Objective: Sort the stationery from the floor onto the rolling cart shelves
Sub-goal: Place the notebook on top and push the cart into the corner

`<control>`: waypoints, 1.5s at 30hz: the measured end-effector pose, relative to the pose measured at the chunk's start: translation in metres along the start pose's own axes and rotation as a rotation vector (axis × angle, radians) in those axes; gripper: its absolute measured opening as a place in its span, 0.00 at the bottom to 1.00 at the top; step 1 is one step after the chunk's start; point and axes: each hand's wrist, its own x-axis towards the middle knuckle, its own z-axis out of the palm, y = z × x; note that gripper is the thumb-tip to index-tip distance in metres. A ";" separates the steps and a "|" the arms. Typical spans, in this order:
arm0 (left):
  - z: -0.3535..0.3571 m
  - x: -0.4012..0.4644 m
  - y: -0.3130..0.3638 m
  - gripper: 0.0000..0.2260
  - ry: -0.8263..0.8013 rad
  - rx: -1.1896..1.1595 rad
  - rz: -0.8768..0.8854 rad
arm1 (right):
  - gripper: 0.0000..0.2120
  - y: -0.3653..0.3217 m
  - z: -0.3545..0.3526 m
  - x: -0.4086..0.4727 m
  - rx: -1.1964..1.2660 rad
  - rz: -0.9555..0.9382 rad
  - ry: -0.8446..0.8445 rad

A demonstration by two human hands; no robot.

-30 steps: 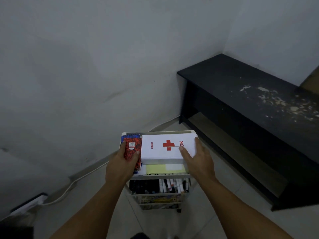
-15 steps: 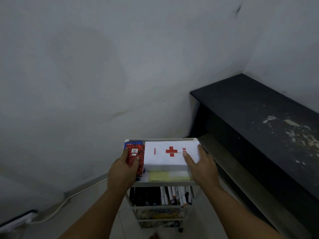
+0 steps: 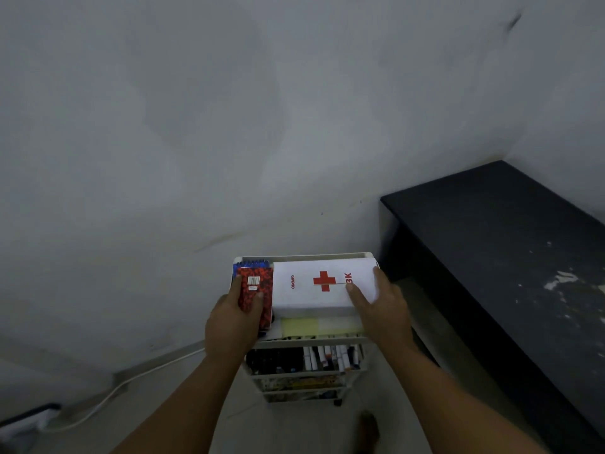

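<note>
Matt white box (image 3: 322, 288); glossy red patterned notebook (image 3: 256, 288); white plastic-looking cart (image 3: 304, 343); scuffed matt black bench (image 3: 510, 237).

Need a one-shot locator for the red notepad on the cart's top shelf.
Find the white rolling cart standing between the grey wall and the black bench. On its top shelf, the red notepad sits left of the white first-aid box, gripped by the left hand. It alone shows a barcode sticker and lies over a blue spiral notebook.
</note>
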 end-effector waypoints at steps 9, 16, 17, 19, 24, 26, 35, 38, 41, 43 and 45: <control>0.041 0.051 0.049 0.28 0.121 -0.005 -0.128 | 0.38 -0.002 -0.009 0.122 0.039 -0.108 -0.144; 0.063 0.074 0.074 0.28 0.195 -0.009 -0.201 | 0.38 -0.003 -0.006 0.187 0.051 -0.192 -0.216; 0.064 0.079 0.076 0.28 0.203 -0.013 -0.211 | 0.38 -0.004 -0.005 0.193 0.052 -0.197 -0.217; 0.066 0.087 0.080 0.27 0.211 -0.015 -0.220 | 0.39 -0.005 -0.002 0.205 0.054 -0.209 -0.208; 0.066 0.103 0.087 0.25 0.242 -0.021 -0.216 | 0.39 -0.011 0.008 0.226 0.087 -0.243 -0.204; 0.066 0.107 0.085 0.23 0.254 -0.014 -0.210 | 0.41 -0.012 0.015 0.233 0.116 -0.237 -0.218; 0.067 0.124 0.080 0.23 0.251 0.015 -0.232 | 0.41 -0.021 0.025 0.247 0.089 -0.245 -0.229; 0.067 0.127 0.079 0.23 0.201 0.044 -0.228 | 0.40 -0.022 0.026 0.248 0.020 -0.276 -0.215; 0.065 0.126 0.083 0.26 0.141 0.059 -0.267 | 0.38 -0.023 0.024 0.246 -0.053 -0.305 -0.215; 0.063 0.123 0.083 0.27 0.126 0.085 -0.257 | 0.39 -0.024 0.022 0.243 -0.086 -0.327 -0.200; 0.061 0.119 0.082 0.28 0.111 0.114 -0.255 | 0.39 -0.024 0.020 0.241 -0.107 -0.353 -0.183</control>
